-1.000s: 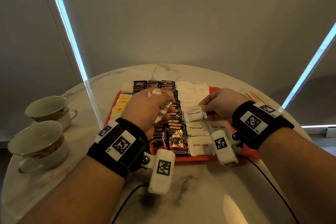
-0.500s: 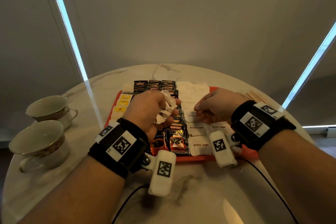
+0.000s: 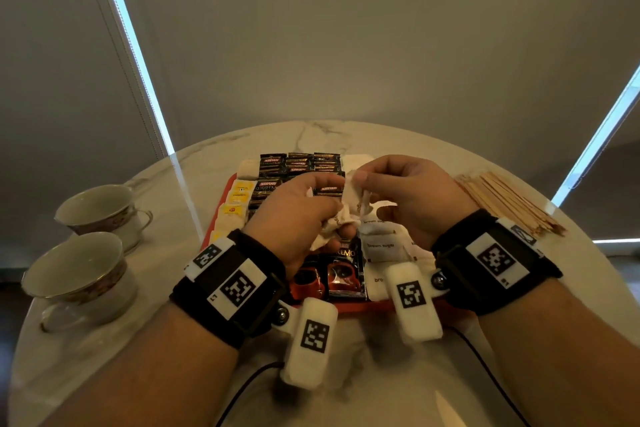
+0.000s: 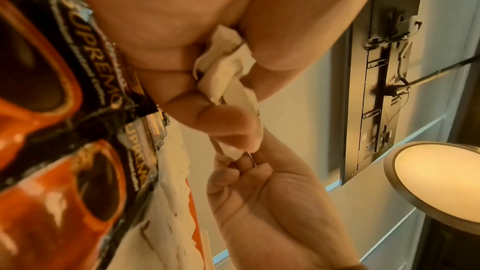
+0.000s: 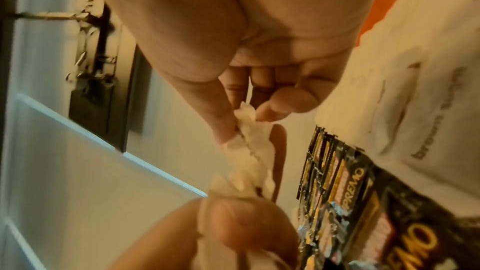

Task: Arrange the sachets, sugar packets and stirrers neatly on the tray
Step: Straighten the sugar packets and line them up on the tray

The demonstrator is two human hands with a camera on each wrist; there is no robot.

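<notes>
Tray largely arranged; stirrers outstanding.
Crumpled white packets are clutched by left hand; 1 is pinched by right hand.

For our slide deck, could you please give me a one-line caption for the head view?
Left hand and right hand hold white sugar packets above the red tray.

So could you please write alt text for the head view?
Both hands hold a bunch of white sugar packets above a red tray of coffee sachets; the left hand grips them, the right hand pinches one.
</notes>
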